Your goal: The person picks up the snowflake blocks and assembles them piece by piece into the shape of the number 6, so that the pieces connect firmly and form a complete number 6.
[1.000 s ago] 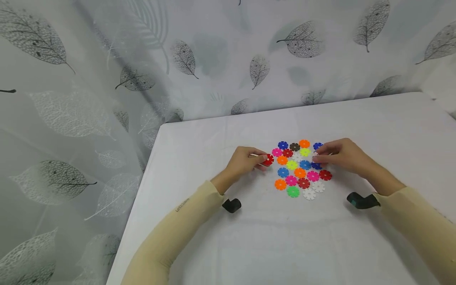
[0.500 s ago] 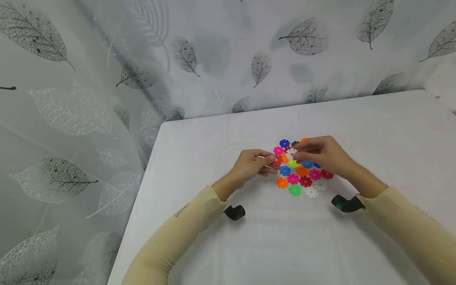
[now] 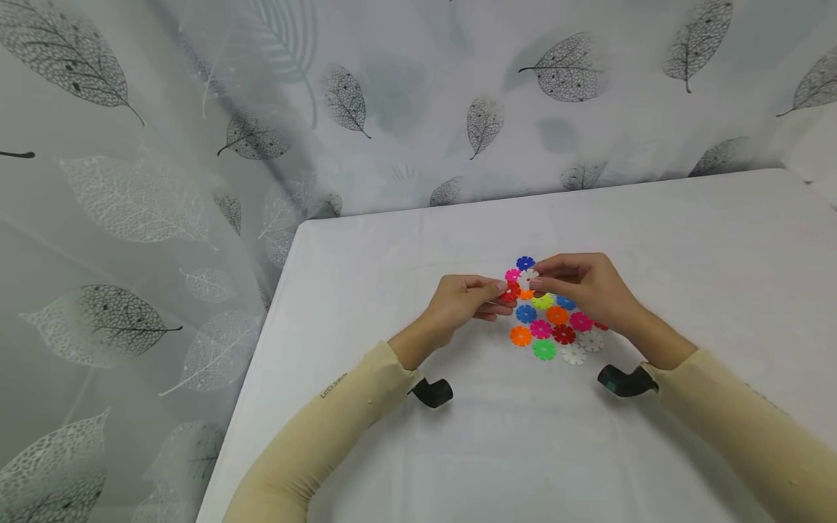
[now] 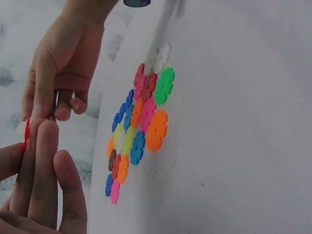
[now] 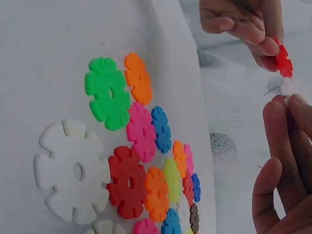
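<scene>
My left hand [image 3: 466, 305] pinches a red notched plastic disc [image 3: 510, 292] between thumb and fingertips. Facing it, my right hand [image 3: 588, 287] pinches a white notched disc [image 3: 527, 279] the same way. The two discs meet edge to edge above the table, as the right wrist view shows with the red disc [image 5: 283, 61] over the white disc [image 5: 290, 87]. In the left wrist view the red disc [image 4: 27, 134] appears edge-on between the fingers. Below the hands lies a flat group of several coloured discs, among them a green disc [image 3: 544, 349] and an orange disc [image 3: 520, 335].
A white cloth covers the table [image 3: 510, 450]. Behind it and along the left hangs a leaf-printed curtain [image 3: 405, 94]. Black curved pieces show at both cuffs, the left piece [image 3: 434, 393] and the right piece [image 3: 624, 380], close over the cloth.
My right hand has lifted the white disc from the group's right side and carried it left to the red disc. My left hand has shifted slightly right, still pinching the red disc.
</scene>
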Demonstrator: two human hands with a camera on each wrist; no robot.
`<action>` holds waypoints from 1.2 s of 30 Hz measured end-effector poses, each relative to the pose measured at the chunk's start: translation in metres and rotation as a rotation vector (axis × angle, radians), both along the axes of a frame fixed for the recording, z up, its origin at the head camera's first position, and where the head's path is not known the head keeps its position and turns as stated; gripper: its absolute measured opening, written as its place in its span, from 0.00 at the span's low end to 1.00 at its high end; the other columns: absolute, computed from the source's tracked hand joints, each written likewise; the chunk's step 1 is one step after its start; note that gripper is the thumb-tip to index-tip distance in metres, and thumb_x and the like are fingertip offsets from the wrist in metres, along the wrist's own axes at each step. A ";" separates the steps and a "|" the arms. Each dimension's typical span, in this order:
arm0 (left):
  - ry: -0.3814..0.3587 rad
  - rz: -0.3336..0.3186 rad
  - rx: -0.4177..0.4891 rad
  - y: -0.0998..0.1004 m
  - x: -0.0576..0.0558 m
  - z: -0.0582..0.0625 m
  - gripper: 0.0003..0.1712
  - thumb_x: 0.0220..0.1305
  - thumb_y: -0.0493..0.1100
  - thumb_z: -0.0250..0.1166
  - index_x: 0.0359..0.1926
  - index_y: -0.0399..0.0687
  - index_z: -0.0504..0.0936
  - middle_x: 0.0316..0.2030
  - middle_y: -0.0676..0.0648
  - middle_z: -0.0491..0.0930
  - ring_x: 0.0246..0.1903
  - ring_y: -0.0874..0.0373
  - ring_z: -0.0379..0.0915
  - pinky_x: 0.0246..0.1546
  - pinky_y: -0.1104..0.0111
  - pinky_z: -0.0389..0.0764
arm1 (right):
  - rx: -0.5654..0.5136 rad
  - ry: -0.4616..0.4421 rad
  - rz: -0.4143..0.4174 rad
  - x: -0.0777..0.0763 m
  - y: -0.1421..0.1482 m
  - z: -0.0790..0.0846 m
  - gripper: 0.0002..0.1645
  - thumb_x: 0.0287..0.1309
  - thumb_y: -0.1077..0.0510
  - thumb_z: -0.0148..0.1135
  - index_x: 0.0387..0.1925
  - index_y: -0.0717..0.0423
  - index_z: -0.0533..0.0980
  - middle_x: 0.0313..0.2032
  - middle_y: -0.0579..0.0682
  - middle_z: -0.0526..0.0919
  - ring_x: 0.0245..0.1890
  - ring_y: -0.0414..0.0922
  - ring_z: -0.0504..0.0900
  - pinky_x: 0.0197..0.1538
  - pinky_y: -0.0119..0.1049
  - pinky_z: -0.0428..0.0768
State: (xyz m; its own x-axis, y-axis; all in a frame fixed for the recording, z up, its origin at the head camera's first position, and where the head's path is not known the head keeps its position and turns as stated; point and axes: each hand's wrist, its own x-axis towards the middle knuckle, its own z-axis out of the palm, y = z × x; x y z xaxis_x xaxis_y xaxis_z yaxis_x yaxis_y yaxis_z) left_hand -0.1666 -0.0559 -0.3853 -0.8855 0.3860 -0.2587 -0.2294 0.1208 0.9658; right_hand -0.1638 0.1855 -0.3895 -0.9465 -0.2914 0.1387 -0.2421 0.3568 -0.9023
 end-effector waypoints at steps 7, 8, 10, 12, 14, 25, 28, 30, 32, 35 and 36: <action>-0.034 0.048 0.009 0.002 0.001 0.001 0.13 0.71 0.48 0.66 0.48 0.46 0.88 0.37 0.48 0.89 0.39 0.55 0.88 0.47 0.61 0.85 | -0.054 0.022 0.000 0.000 -0.001 -0.004 0.16 0.65 0.59 0.68 0.52 0.62 0.82 0.43 0.55 0.88 0.38 0.41 0.89 0.46 0.34 0.84; -0.040 0.052 0.015 0.003 0.001 0.002 0.13 0.71 0.48 0.65 0.48 0.46 0.87 0.37 0.48 0.89 0.39 0.55 0.88 0.46 0.62 0.85 | -0.056 0.033 0.004 0.001 -0.001 -0.004 0.16 0.66 0.60 0.68 0.52 0.63 0.82 0.43 0.56 0.88 0.38 0.41 0.89 0.46 0.32 0.84; -0.056 0.058 0.030 0.004 0.001 0.002 0.13 0.72 0.48 0.65 0.48 0.45 0.87 0.38 0.47 0.89 0.39 0.55 0.88 0.44 0.64 0.85 | -0.068 0.053 0.009 0.001 -0.002 -0.005 0.15 0.66 0.61 0.67 0.51 0.63 0.83 0.43 0.57 0.88 0.38 0.41 0.89 0.45 0.30 0.84; -0.069 0.056 0.045 0.004 0.001 0.002 0.13 0.72 0.48 0.65 0.49 0.44 0.86 0.38 0.47 0.89 0.39 0.54 0.88 0.44 0.65 0.85 | -0.072 0.078 0.011 0.001 -0.004 -0.005 0.14 0.65 0.62 0.67 0.51 0.64 0.83 0.43 0.58 0.88 0.37 0.40 0.88 0.45 0.29 0.83; -0.081 0.050 0.056 0.004 0.001 0.002 0.14 0.72 0.48 0.64 0.49 0.44 0.86 0.39 0.46 0.89 0.40 0.53 0.88 0.44 0.65 0.85 | -0.074 0.103 0.009 0.001 -0.005 -0.005 0.14 0.65 0.64 0.67 0.50 0.64 0.83 0.43 0.60 0.87 0.37 0.39 0.88 0.44 0.27 0.83; -0.150 0.099 0.128 0.003 0.002 0.004 0.13 0.69 0.46 0.68 0.47 0.42 0.88 0.39 0.42 0.89 0.40 0.52 0.87 0.42 0.67 0.85 | -0.072 0.180 -0.030 0.001 -0.016 -0.008 0.11 0.63 0.65 0.68 0.47 0.63 0.85 0.39 0.56 0.88 0.34 0.38 0.87 0.43 0.25 0.82; -0.161 0.138 0.158 0.006 0.002 0.004 0.12 0.69 0.44 0.68 0.47 0.41 0.87 0.38 0.41 0.88 0.40 0.51 0.88 0.42 0.67 0.85 | -0.086 0.206 -0.039 0.000 -0.019 -0.008 0.10 0.62 0.67 0.69 0.45 0.63 0.85 0.37 0.56 0.88 0.34 0.38 0.87 0.42 0.25 0.82; -0.152 0.163 0.166 0.007 0.002 0.004 0.11 0.68 0.43 0.68 0.46 0.40 0.87 0.38 0.40 0.88 0.39 0.50 0.88 0.42 0.66 0.85 | -0.082 0.215 -0.034 -0.001 -0.020 -0.007 0.10 0.61 0.66 0.69 0.45 0.63 0.86 0.36 0.55 0.88 0.33 0.40 0.87 0.41 0.25 0.82; -0.140 0.171 0.157 0.008 0.001 0.003 0.11 0.69 0.42 0.68 0.45 0.40 0.87 0.37 0.40 0.88 0.38 0.50 0.88 0.42 0.65 0.86 | -0.063 0.212 -0.026 -0.002 -0.019 -0.008 0.10 0.61 0.66 0.70 0.44 0.62 0.86 0.34 0.54 0.88 0.33 0.42 0.87 0.40 0.25 0.82; -0.128 0.137 0.127 0.007 0.001 -0.001 0.11 0.69 0.43 0.67 0.46 0.40 0.88 0.36 0.41 0.89 0.38 0.50 0.88 0.42 0.63 0.86 | -0.029 0.179 -0.001 -0.003 -0.015 -0.011 0.09 0.60 0.65 0.71 0.44 0.61 0.86 0.33 0.52 0.88 0.33 0.44 0.88 0.39 0.25 0.82; -0.126 0.115 0.116 0.006 0.001 -0.002 0.11 0.70 0.43 0.67 0.46 0.41 0.87 0.37 0.42 0.89 0.38 0.50 0.88 0.43 0.63 0.86 | -0.020 0.167 0.009 -0.003 -0.014 -0.012 0.09 0.60 0.65 0.71 0.44 0.61 0.86 0.33 0.52 0.88 0.34 0.45 0.88 0.39 0.25 0.83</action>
